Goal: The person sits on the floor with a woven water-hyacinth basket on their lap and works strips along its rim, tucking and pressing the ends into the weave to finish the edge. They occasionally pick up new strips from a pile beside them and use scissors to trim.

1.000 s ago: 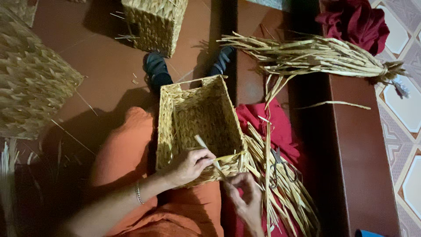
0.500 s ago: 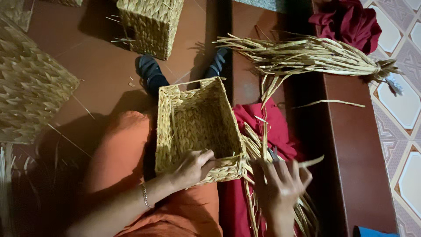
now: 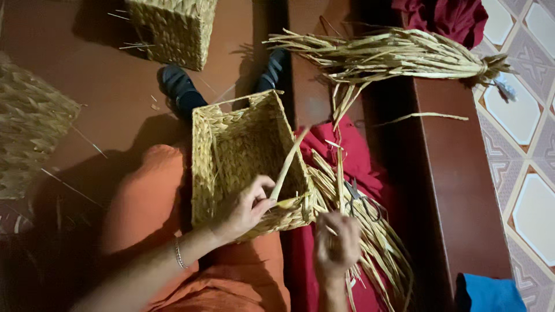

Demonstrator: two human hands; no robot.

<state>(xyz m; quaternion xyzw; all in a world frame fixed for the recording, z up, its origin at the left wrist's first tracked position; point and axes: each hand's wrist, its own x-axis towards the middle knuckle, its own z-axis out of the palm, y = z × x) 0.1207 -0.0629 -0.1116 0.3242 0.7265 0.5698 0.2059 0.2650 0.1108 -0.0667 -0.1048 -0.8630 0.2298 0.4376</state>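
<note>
A rectangular woven straw basket (image 3: 231,144) rests on my lap, open side up. My left hand (image 3: 247,207) grips its near rim and pinches a flat straw strand (image 3: 289,162) that sticks up over the basket's inside. To the right of the basket, my right hand (image 3: 337,245) is closed around loose straw strands (image 3: 370,237) lying on a red cloth (image 3: 358,156). A bracelet circles my left wrist.
A tied bundle of dried straw (image 3: 399,55) lies across a dark wooden bench (image 3: 462,190). Scissors (image 3: 355,193) lie among the strands. Another woven basket (image 3: 173,29) stands at the top, a woven mat (image 3: 29,133) at the left. A blue object (image 3: 491,292) sits bottom right.
My right hand has closed on the loose strands after being spread open. A straw strand now stands up from my left hand over the basket.
</note>
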